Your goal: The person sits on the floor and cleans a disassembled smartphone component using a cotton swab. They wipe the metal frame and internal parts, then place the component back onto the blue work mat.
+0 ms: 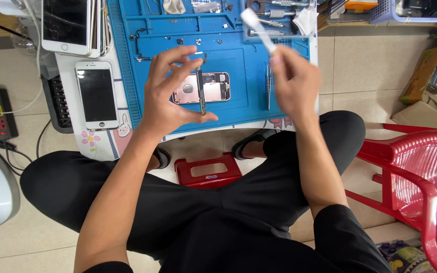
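Left hand (170, 93) is raised over the blue repair mat (127, 76), its thumb and fingertips pinching a narrow phone circuit board (200, 91) edge-on and upright, the other fingers spread loosely. Right hand (294, 86) is raised beside it, blurred, closed round a white brush-like tool (258, 29) that points up and away toward the far end of the mat.

From largest to smallest: a red plastic chair (421, 172) stands at the person's right; the mat lies on a low white table (72, 131); a small red stool (208, 169) sits on the floor between the person's feet. A white smartphone (97, 95) lies face up left of the mat, with a larger one (67, 25) beyond it. An opened phone housing (213, 87) lies on the mat, just behind the held board. Tweezers (268, 86) lie on the mat, close beside the right hand.
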